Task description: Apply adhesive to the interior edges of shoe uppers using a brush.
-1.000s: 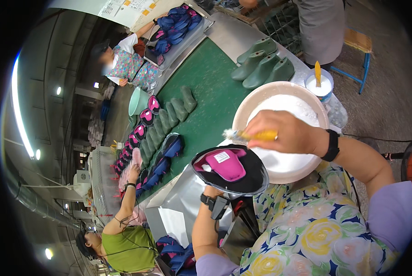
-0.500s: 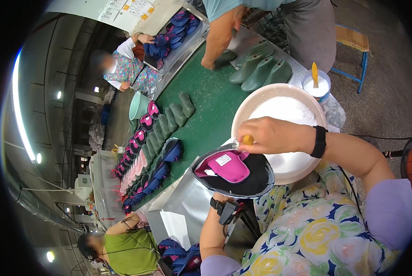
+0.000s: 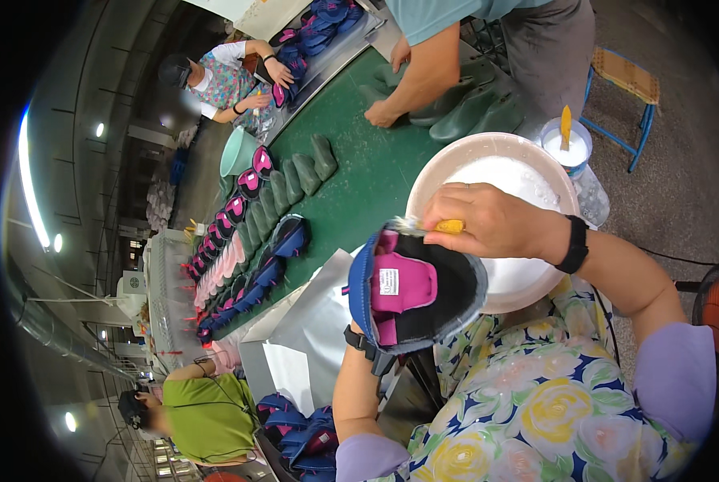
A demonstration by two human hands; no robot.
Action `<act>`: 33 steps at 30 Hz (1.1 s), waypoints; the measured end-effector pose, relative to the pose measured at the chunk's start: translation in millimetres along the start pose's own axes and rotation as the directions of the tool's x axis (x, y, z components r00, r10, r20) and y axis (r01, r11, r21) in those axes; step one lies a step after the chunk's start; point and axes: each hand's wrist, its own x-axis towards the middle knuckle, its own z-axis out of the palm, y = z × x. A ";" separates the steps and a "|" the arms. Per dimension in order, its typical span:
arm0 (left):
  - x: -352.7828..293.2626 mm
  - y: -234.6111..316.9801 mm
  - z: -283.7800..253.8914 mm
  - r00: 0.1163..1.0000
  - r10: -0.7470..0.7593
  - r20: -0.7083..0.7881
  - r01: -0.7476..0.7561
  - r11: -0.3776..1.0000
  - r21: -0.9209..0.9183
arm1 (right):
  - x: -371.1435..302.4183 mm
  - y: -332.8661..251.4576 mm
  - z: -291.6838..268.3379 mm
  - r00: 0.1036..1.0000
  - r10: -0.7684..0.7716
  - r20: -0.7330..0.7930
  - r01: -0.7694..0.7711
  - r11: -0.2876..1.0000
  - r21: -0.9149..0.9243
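Note:
My right hand (image 3: 492, 221) is closed around a brush with a yellow handle (image 3: 451, 226). Its whitish bristles meet the upper edge of a shoe upper (image 3: 459, 301), which is navy blue outside and black and pink inside, with a white label. The upper's opening faces me. My left forearm (image 3: 354, 402) rises to the upper from below. That hand's fingers are hidden behind the upper, which it holds up. Beneath my right hand stands a pale pink basin (image 3: 421, 186) of white liquid.
A green conveyor belt (image 3: 327, 217) carries dark green shoe lasts (image 3: 303, 173) and rows of uppers. A tub (image 3: 576, 161) of white liquid holds another yellow-handled brush (image 3: 566, 127). Across the belt, a co-worker's hand (image 3: 383, 114) is at some lasts. More uppers (image 3: 307, 438) lie near my left arm.
The upper has turned to face me more and now shows its blue side. My right hand has moved slightly up and right with the brush. The co-worker's arm by the lasts has shifted.

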 end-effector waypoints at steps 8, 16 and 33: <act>-6.6 -12.1 -41.1 0.978 0.017 -0.207 -0.026 0.999 -0.039 | -23.4 -15.8 -1.9 0.974 0.225 0.012 -0.225 0.969 0.104; -11.2 -61.6 -106.9 0.876 -0.026 -0.482 -0.040 0.991 -0.126 | -10.6 -13.8 16.8 0.917 0.394 0.056 -0.398 0.913 0.087; 30.2 -111.4 -305.4 0.581 0.131 -0.803 0.459 0.762 0.457 | -59.5 23.8 -35.1 0.704 0.710 0.013 -0.707 0.699 0.106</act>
